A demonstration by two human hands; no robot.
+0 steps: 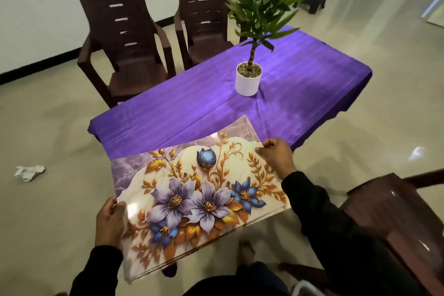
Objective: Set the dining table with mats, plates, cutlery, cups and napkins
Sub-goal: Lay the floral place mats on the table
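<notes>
Left fingers: the left hand (109,222) grips the near-left edge of the mats (192,197), thumb on top of the printed face, the other fingers curled out of sight beneath.
Right fingers: the right hand (276,155) pinches the far-right corner of the top mat, thumb and fingertips closed on its edge, lifting it off the rest.
Mats: a stack of glossy placemats printed with purple and blue flowers and gold leaves, held in the air over the near edge of the surface, tilted, several layered edges showing along the near side.
Sleeves: both arms wear black sleeves (319,202).
Surface: covered by a purple tablecloth (216,103), creased down its middle; the far end of the stack overlaps its near edge.
Plant: a leafy plant in a white pot (248,81) stands upright near the middle of the surface.
Chairs: two dark brown plastic chairs (125,41) stand side by side at the far left side; another chair (394,211) is at the person's right.
Floor: a crumpled paper (30,172) lies on the pale tiles at left, well apart from the surface.
</notes>
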